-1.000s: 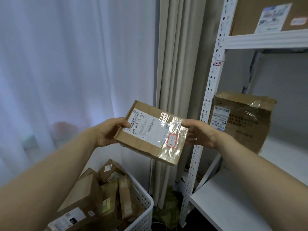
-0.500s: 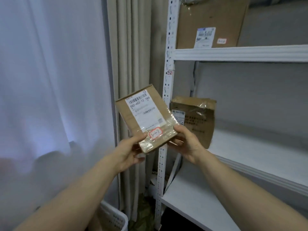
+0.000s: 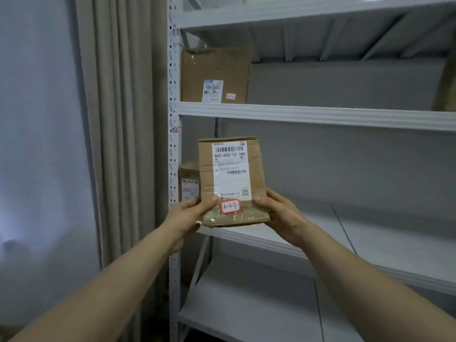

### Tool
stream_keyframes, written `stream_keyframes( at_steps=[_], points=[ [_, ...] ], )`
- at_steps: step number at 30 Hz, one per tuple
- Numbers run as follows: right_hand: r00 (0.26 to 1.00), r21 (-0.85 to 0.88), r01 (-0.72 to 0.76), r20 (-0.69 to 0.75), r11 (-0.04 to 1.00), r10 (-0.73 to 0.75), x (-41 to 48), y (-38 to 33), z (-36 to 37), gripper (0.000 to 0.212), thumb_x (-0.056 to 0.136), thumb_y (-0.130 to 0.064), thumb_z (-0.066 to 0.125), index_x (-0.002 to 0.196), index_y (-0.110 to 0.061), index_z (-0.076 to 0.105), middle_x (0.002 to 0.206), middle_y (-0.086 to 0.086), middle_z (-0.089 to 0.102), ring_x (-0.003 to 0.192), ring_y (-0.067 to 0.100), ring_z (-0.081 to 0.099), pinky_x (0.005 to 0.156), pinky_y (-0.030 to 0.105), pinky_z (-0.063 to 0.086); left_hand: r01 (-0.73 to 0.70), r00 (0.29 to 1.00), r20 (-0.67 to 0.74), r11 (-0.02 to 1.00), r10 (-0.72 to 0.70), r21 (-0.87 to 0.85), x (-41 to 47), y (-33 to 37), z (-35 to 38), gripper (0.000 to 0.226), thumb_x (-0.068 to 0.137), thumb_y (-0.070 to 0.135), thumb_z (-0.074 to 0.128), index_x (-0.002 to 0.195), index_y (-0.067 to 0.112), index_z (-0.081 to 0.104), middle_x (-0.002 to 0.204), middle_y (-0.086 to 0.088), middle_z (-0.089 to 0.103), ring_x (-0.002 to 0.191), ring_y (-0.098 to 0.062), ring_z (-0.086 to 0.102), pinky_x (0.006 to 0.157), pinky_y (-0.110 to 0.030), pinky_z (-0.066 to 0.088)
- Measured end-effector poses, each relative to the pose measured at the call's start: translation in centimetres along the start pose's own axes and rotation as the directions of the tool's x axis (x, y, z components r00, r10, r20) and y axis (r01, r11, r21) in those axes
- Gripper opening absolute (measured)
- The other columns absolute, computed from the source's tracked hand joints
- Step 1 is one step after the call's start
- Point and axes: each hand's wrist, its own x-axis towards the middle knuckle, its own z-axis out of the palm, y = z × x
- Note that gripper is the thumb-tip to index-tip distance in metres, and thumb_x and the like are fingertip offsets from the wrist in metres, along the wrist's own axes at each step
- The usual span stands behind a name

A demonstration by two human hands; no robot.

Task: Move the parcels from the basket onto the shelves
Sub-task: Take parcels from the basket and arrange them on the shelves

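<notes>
Holding parcel [image 3: 232, 181] upright, label facing me to read sticker [image 3: 230, 206] (3-1-7, probably slot code). Grip: left hand [image 3: 190, 215] pinches lower left edge, right hand [image 3: 281, 215] lower right, thumbs in front. Shelf [image 3: 320, 114] above right hand has room; second parcel [image 3: 188, 183] behind left hand.

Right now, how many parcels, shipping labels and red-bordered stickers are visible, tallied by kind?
Brown cardboard parcels: 3 (held parcel, upper-shelf parcel, half-hidden parcel)
White printed shipping labels: 3
Red-bordered handwritten stickers: 2
Total: 8
Cut-off brown shape at far right edge: not counted.
</notes>
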Motion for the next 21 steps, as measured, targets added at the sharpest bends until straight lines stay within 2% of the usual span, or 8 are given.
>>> stream_keyframes(
  at_steps=[4, 7, 11, 12, 14, 17, 21],
  points=[
    [0.991, -0.012, 0.099, -0.084, 0.995, -0.1, -4.5, -2.9, -6.8, 0.048, 0.085, -0.016, 0.062, 0.132, -0.018, 0.054, 0.119, 0.001, 0.069, 0.107, 0.018, 0.065, 0.08, 0.024, 0.052, -0.159, 0.987, 0.024, 0.985, 0.158, 0.062, -2.0, 0.8, 9.5, 0.036, 0.078, 0.023, 0.076, 0.111, 0.015, 0.068, 0.096, 0.003, 0.073, 0.089, -0.013, 0.07, 0.082, -0.031, 0.057],
    [0.97, -0.062, 0.16, -0.173, 0.985, -0.168, -8.3, -5.5, -12.2, 0.038, 0.09, -0.014, 0.059, 0.127, -0.022, 0.058, 0.115, -0.004, 0.07, 0.099, 0.009, 0.067, 0.077, 0.019, 0.052, -0.207, 0.977, 0.064, 0.978, 0.205, 0.026, -3.3, 0.8, 16.9, 0.039, 0.079, 0.007, 0.074, 0.115, 0.019, 0.06, 0.102, -0.001, 0.069, 0.095, -0.016, 0.066, 0.085, -0.032, 0.055],
    [0.893, -0.149, 0.228, -0.363, 0.962, -0.267, -13.8, -8.3, -21.4, 0.027, 0.092, -0.014, 0.06, 0.117, -0.024, 0.064, 0.114, -0.003, 0.07, 0.113, 0.018, 0.062, 0.101, 0.035, 0.046, -0.272, 0.948, 0.176, 0.962, 0.266, 0.011, -4.6, 0.8, 27.7, 0.044, 0.081, 0.001, 0.071, 0.12, 0.017, 0.061, 0.101, 0.003, 0.068, 0.098, -0.016, 0.064, 0.091, -0.035, 0.052],
    [0.872, -0.181, 0.239, -0.392, 0.954, -0.293, -15.0, -9.0, -23.4, 0.025, 0.092, -0.017, 0.06, 0.115, -0.027, 0.064, 0.114, -0.004, 0.07, 0.113, 0.019, 0.062, 0.103, 0.038, 0.045, -0.293, 0.938, 0.195, 0.956, 0.286, 0.007, -4.8, 0.9, 30.2, 0.044, 0.081, 0.001, 0.071, 0.121, 0.019, 0.061, 0.103, 0.003, 0.068, 0.099, -0.016, 0.063, 0.092, -0.035, 0.051],
    [0.833, -0.233, 0.261, -0.436, 0.937, -0.341, -17.3, -10.5, -26.8, 0.023, 0.093, -0.02, 0.059, 0.113, -0.032, 0.063, 0.115, -0.007, 0.07, 0.113, 0.016, 0.062, 0.101, 0.036, 0.046, -0.338, 0.912, 0.242, 0.941, 0.33, -0.009, -5.1, 1.2, 35.0, 0.039, 0.083, 0.001, 0.068, 0.116, 0.021, 0.063, 0.102, 0.002, 0.069, 0.096, -0.014, 0.064, 0.092, -0.035, 0.051],
    [0.766, -0.318, 0.302, -0.48, 0.899, -0.427, -20.4, -13.2, -31.0, 0.026, 0.09, -0.022, 0.064, 0.11, -0.037, 0.062, 0.109, -0.012, 0.071, 0.105, 0.009, 0.065, 0.089, 0.024, 0.05, -0.388, 0.88, 0.285, 0.921, 0.381, -0.035, -5.2, 2.1, 41.7, 0.039, 0.083, -0.001, 0.068, 0.118, 0.015, 0.065, 0.096, 0.005, 0.07, 0.091, -0.013, 0.065, 0.091, -0.033, 0.052],
    [0.613, -0.437, 0.34, -0.568, 0.833, -0.548, -22.8, -16.2, -36.1, 0.031, 0.089, -0.017, 0.065, 0.117, -0.029, 0.061, 0.101, -0.014, 0.071, 0.095, 0.003, 0.067, 0.079, 0.016, 0.051, -0.457, 0.818, 0.354, 0.886, 0.453, -0.079, -4.6, 3.7, 49.4, 0.043, 0.082, -0.004, 0.067, 0.124, 0.006, 0.062, 0.102, 0.0, 0.069, 0.095, -0.013, 0.064, 0.094, -0.03, 0.05]
  ],
)
